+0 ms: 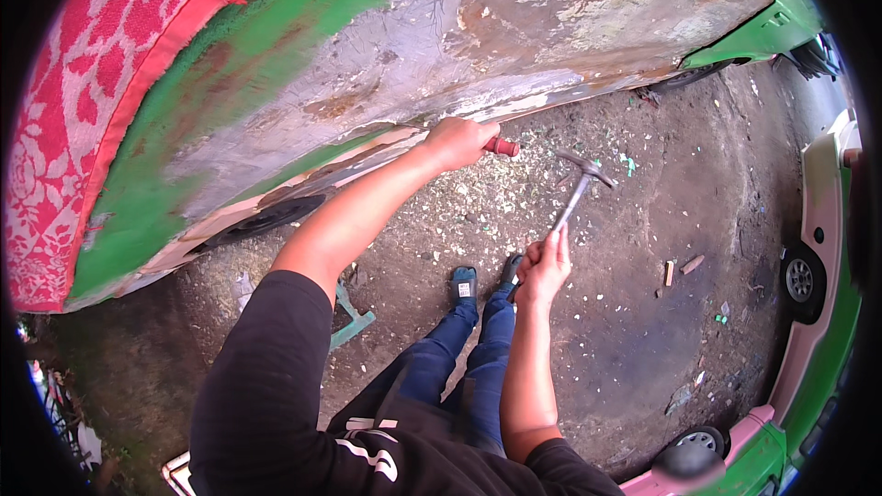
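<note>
My left hand [455, 141] is closed around a tool with a red handle [503, 146], held against the lower part of a vehicle body panel [386, 64]. The butt of that handle sticks out to the right of my fist, and its working end is hidden. The panel is scraped down to grey and rusty brown, with green paint left on its left part. In my right hand [544, 268] is a hammer [577, 195], gripped by its metal shaft. Its head is raised to the right of the red handle, apart from it.
Paint flakes [487, 188] lie scattered over the dirt ground below the panel. A red and pink patterned cloth [83, 119] drapes over the vehicle at left. A green metal piece [351, 320] is by my left arm. At right stands a pink and green vehicle [818, 312].
</note>
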`<state>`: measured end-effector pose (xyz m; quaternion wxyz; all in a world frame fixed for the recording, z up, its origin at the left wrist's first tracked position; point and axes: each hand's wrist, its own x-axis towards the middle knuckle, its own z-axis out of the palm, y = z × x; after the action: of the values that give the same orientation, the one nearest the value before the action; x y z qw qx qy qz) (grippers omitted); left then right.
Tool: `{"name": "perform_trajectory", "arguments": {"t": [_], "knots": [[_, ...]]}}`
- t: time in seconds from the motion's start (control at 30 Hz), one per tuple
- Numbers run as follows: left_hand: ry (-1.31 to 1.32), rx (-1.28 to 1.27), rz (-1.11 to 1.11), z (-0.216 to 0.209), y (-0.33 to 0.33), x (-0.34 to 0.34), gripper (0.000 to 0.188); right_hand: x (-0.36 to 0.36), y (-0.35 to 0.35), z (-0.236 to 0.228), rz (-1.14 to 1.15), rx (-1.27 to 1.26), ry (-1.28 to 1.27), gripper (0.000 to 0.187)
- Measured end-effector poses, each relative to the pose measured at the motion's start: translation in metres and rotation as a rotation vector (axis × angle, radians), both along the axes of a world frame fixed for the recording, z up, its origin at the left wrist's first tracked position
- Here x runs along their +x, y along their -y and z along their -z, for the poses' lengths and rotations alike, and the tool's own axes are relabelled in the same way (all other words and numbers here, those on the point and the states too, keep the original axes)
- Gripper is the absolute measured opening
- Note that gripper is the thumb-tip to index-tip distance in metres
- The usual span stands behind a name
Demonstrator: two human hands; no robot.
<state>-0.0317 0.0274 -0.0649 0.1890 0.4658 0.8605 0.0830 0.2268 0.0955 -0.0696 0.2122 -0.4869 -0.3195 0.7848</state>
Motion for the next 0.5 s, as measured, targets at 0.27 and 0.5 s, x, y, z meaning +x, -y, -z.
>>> {"name": "perform_trajectory", "arguments": {"t": [0.27,0.5], "knots": [[0.003,0.064,-0.025,0.012,-0.001,0.001,0.017,-0.003,0.004,0.003,-0.077,-0.004,0.002,0.043],[-0.024,0.068,-0.037,0.002,-0.005,-0.001,0.018,0.0,0.001,0.011,-0.11,0.193,0.08,0.04]]}}
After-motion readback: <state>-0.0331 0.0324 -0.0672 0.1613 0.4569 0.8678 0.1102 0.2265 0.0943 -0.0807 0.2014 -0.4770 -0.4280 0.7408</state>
